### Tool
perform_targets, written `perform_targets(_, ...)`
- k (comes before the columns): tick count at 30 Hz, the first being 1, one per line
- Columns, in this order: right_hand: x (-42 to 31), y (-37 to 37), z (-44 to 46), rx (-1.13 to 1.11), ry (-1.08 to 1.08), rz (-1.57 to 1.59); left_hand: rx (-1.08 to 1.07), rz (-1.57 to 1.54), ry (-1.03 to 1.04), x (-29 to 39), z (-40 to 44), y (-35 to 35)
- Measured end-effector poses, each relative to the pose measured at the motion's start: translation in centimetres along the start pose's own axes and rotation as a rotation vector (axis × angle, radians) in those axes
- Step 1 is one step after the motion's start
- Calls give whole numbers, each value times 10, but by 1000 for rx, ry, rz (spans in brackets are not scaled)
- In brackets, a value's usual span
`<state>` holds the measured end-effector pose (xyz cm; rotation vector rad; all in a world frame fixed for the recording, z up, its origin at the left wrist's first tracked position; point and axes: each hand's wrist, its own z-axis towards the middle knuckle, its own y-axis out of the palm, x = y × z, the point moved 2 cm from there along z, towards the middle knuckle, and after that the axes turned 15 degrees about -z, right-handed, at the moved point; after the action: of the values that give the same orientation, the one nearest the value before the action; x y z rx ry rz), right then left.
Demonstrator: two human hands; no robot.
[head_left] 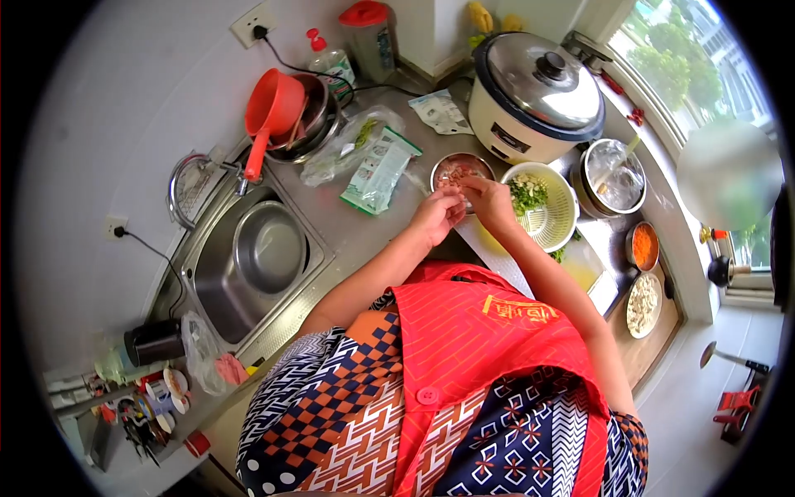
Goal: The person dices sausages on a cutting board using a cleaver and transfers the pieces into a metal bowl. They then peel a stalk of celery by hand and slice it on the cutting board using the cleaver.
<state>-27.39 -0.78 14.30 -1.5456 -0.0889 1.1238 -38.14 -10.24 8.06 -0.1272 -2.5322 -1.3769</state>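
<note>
Both my hands meet at the near edge of a small metal bowl (448, 168) of pinkish minced food. My left hand (439, 215) is turned partly palm up with its fingers curled. Against it, my right hand (489, 201) has its fingertips pinched together over the bowl. Anything between the fingers is too small to make out. Just right of my right hand, a pale green colander (561, 217) holds chopped greens and some whitish pieces. A white board (494, 255) lies partly under the colander.
A rice cooker (530, 99) stands behind the colander. On the left are a sink (217, 286), a red dipper (272, 103) on metal bowls, and a green-white packet (382, 171). Orange food (644, 246) and a plate of pale pieces (643, 305) sit at right.
</note>
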Motion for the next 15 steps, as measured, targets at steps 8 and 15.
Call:
perform_targets(8,18,35,15,131,-179,-203,64,71,-22,2,2,-1)
perform_targets(15,12,26,1,18,-73,-120,73,104,-41,1,-8,-2)
